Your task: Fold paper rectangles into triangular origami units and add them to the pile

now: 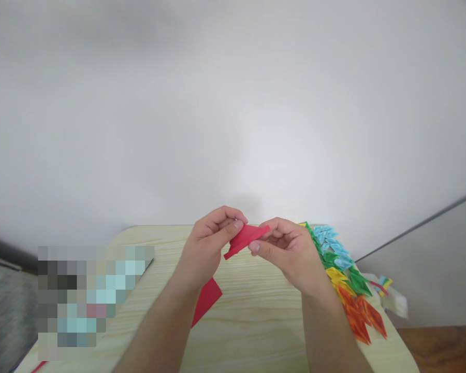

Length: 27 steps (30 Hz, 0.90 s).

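Both hands hold a small folded red paper [244,240] up over a pale wooden table [252,321]. My left hand [209,243] pinches the paper's left side between thumb and fingers. My right hand [287,251] pinches its right end, fingers curled. Another red paper sheet [206,299] lies flat on the table under my left forearm.
Along the table's right edge lie several folded paper pieces: blue [332,243], green [355,280], yellow [336,274] and orange [363,316]. A blurred-out patch [85,295] covers the table's left part. A white wall stands behind; a small white packet [392,298] lies off the right edge.
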{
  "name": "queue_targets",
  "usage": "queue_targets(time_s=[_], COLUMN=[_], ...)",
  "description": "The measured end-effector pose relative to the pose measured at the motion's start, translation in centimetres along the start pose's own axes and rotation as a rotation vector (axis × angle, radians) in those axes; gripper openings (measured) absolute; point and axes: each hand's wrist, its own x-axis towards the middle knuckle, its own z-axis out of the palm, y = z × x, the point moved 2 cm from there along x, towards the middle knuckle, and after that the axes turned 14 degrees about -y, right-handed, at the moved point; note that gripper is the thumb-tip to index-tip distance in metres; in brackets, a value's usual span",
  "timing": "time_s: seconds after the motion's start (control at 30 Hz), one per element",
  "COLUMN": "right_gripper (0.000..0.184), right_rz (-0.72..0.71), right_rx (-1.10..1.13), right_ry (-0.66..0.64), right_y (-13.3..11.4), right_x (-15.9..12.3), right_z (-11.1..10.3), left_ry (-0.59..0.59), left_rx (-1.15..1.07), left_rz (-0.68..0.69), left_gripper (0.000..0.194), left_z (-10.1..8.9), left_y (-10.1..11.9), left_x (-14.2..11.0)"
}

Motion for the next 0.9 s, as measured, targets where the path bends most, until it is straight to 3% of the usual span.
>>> queue_targets(time_s=[0.9], right_gripper=[0.011], right_rz=[-0.043], right_rx=[-0.072], right_ry=[-0.058], right_y=[0.07], right_x=[0.10], right_z=[0.63], left_ry=[0.064], left_rx=[0.018], left_rz=[-0.003], left_gripper=[0.018], left_z=[0.67], left_y=[0.16], left_x=[-0.24])
